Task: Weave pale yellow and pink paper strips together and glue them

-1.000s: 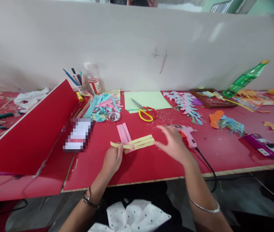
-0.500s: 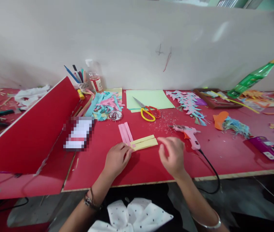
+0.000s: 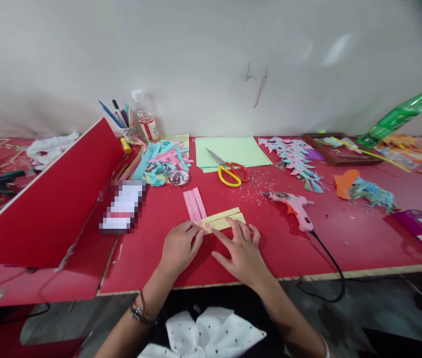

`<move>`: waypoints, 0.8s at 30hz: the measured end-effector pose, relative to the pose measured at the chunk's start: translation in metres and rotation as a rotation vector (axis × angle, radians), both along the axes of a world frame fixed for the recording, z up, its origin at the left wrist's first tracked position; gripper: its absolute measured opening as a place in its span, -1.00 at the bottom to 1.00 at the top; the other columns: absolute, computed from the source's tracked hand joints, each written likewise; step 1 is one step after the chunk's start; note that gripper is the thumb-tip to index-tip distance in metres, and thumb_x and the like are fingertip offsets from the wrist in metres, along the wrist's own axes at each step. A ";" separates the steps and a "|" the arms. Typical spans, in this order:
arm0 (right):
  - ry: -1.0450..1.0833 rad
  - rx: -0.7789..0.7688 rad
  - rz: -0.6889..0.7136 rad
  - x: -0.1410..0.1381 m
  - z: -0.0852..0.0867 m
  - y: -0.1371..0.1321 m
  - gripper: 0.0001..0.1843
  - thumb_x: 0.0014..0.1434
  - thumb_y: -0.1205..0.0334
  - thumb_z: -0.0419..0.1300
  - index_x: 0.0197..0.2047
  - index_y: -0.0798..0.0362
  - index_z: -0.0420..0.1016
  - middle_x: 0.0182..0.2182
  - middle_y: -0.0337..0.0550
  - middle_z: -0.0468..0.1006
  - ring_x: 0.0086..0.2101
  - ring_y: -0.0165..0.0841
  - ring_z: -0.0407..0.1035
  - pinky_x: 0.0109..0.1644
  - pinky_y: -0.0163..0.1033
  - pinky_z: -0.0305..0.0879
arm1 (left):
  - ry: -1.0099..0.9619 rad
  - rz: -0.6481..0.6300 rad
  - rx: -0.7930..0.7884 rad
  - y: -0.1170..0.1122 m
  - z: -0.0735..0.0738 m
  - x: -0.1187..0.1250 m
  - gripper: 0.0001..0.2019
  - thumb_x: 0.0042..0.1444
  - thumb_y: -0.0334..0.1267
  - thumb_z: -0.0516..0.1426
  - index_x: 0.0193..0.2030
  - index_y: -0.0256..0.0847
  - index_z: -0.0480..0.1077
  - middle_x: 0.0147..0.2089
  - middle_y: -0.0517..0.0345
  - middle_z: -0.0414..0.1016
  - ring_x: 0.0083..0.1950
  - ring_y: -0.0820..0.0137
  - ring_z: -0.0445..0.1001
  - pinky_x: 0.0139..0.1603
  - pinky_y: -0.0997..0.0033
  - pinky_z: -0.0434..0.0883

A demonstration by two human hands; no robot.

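Observation:
Folded pink paper strips (image 3: 195, 204) and folded yellow paper strips (image 3: 220, 216) meet at a corner on the red tabletop, woven or overlapped there. My left hand (image 3: 181, 246) is closed at this corner, its thumb and fingers on the strips' ends. Over the yellow strips lies my right hand (image 3: 241, 248), fingers spread and fingertips on the paper, thumb apart. Farther right rests a pink glue gun (image 3: 295, 205) with a black cord. Scissors (image 3: 229, 169) with yellow and red handles lie beyond the strips.
Pale green sheets (image 3: 233, 151), a pile of blue and pink paper scraps (image 3: 162, 161) and a fringed paper garland (image 3: 291, 159) lie behind. A phone (image 3: 123, 206) and a red upright panel (image 3: 54, 209) stand left. A green bottle (image 3: 397, 117) leans right, above a purple power strip (image 3: 419, 228).
My right hand has come down and left onto the yellow strips, its fingers spreading over them. My left hand stays at the corner. The view has shifted slightly.

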State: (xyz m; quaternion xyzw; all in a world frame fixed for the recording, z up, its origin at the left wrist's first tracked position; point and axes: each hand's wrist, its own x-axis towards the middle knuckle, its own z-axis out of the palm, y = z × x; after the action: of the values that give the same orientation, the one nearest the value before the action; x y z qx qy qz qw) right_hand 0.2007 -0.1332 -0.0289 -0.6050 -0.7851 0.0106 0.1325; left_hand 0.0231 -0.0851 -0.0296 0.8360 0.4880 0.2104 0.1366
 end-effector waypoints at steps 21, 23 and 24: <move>-0.096 0.069 -0.155 0.037 -0.004 -0.001 -0.59 0.14 0.01 -0.03 0.05 -0.17 0.33 0.10 0.02 0.20 0.01 -0.10 0.12 0.07 0.22 -0.19 | -0.003 0.010 -0.009 -0.001 0.001 0.000 -0.69 0.21 -0.22 -0.13 -0.28 -0.21 0.42 -0.26 0.08 0.45 -0.24 0.38 0.40 -0.25 0.42 0.31; -0.103 0.085 -0.173 0.041 -0.004 -0.001 -0.58 0.14 0.01 -0.03 0.04 -0.13 0.34 0.08 0.03 0.21 0.00 -0.11 0.14 0.07 0.21 -0.20 | -0.005 0.012 -0.008 -0.001 0.001 0.000 -0.69 0.21 -0.22 -0.13 -0.29 -0.21 0.42 -0.26 0.08 0.45 -0.24 0.39 0.40 -0.25 0.43 0.31; -0.102 0.088 -0.173 0.043 -0.004 0.000 -0.59 0.14 0.02 -0.03 0.04 -0.12 0.35 0.07 0.03 0.22 -0.01 -0.12 0.15 0.08 0.20 -0.21 | -0.002 0.012 -0.007 -0.001 0.001 0.000 -0.68 0.21 -0.22 -0.13 -0.29 -0.21 0.42 -0.27 0.08 0.45 -0.24 0.39 0.40 -0.25 0.43 0.31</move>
State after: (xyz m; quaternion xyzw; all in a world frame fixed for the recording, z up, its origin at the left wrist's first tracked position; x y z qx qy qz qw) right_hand 0.2435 -0.1335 -0.0329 -0.6639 -0.7353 -0.0662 0.1190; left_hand 0.0233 -0.0857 -0.0287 0.8325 0.4935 0.2101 0.1387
